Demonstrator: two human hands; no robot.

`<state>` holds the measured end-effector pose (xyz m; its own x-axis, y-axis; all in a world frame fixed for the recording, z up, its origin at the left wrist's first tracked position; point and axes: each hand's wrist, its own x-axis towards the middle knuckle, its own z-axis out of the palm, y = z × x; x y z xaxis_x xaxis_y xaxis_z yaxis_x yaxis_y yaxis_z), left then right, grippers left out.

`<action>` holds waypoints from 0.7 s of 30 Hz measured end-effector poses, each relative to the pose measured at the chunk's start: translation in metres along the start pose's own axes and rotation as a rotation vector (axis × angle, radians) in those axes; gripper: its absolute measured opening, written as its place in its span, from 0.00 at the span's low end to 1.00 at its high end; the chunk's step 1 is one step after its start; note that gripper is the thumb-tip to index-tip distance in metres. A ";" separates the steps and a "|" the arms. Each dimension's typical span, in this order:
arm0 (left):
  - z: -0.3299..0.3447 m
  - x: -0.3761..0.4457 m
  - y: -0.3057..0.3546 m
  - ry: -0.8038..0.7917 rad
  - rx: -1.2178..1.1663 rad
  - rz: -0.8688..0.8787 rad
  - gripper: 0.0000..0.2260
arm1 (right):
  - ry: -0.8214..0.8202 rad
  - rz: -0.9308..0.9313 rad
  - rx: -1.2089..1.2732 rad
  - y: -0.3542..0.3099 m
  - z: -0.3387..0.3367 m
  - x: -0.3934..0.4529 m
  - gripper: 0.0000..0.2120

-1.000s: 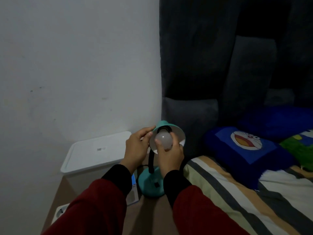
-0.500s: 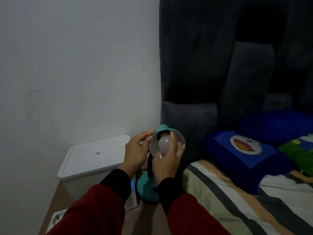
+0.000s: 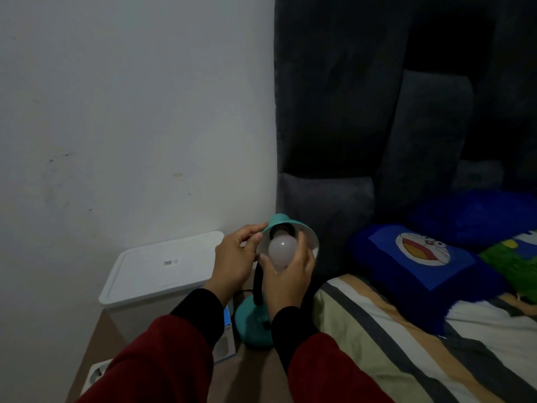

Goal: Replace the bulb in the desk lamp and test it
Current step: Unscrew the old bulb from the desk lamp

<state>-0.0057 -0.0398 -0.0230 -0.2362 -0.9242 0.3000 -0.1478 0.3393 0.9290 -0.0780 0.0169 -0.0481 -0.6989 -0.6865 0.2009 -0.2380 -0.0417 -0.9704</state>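
A teal desk lamp stands on a low brown table beside the bed, its round base (image 3: 250, 327) near my wrists and its black gooseneck rising to the teal shade (image 3: 293, 228), which is tipped up toward me. A white frosted bulb (image 3: 282, 249) sits at the black socket in the mouth of the shade and is dark. My right hand (image 3: 286, 274) cups the bulb from below, thumb and fingers around it. My left hand (image 3: 235, 260) pinches the left rim of the shade with thumb and fingers.
A white lidded plastic box (image 3: 162, 271) stands left of the lamp against the wall. A small blue and white carton (image 3: 225, 341) lies by the lamp base. A bed with striped sheet (image 3: 406, 338) and blue cartoon pillow (image 3: 421, 257) is at the right, dark headboard behind.
My right hand has turned around the bulb, from fingers over its front half a second ago to cupping it from below, so the bulb face shows again. My left hand stays on the shade.
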 end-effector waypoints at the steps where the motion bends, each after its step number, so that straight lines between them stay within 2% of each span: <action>1: 0.000 0.001 0.000 0.002 -0.001 -0.002 0.12 | 0.011 0.011 0.015 0.000 0.000 0.001 0.38; 5: -0.001 0.002 0.000 0.007 -0.009 -0.009 0.13 | -0.006 -0.080 -0.038 0.003 0.001 0.000 0.33; 7: 0.000 0.001 -0.001 0.004 0.000 -0.007 0.11 | 0.002 -0.014 0.004 0.000 0.000 0.000 0.37; 9: 0.001 0.001 -0.001 0.008 -0.007 -0.006 0.11 | 0.010 0.017 0.000 0.001 -0.001 0.002 0.36; 11: 0.001 0.001 0.000 0.014 -0.008 -0.006 0.11 | -0.012 -0.054 -0.074 0.002 -0.003 0.001 0.33; 13: 0.001 0.001 0.000 0.011 -0.006 -0.009 0.11 | -0.022 -0.106 -0.105 0.004 -0.003 0.002 0.34; 16: 0.001 0.001 -0.001 0.003 0.006 -0.006 0.11 | 0.010 0.025 0.007 0.002 -0.004 0.003 0.40; 21: 0.002 0.001 0.002 0.013 0.008 -0.016 0.13 | -0.002 -0.024 -0.033 -0.001 -0.002 0.001 0.33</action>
<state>-0.0086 -0.0397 -0.0213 -0.2215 -0.9317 0.2877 -0.1590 0.3256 0.9321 -0.0801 0.0173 -0.0469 -0.6914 -0.6869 0.2240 -0.2772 -0.0340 -0.9602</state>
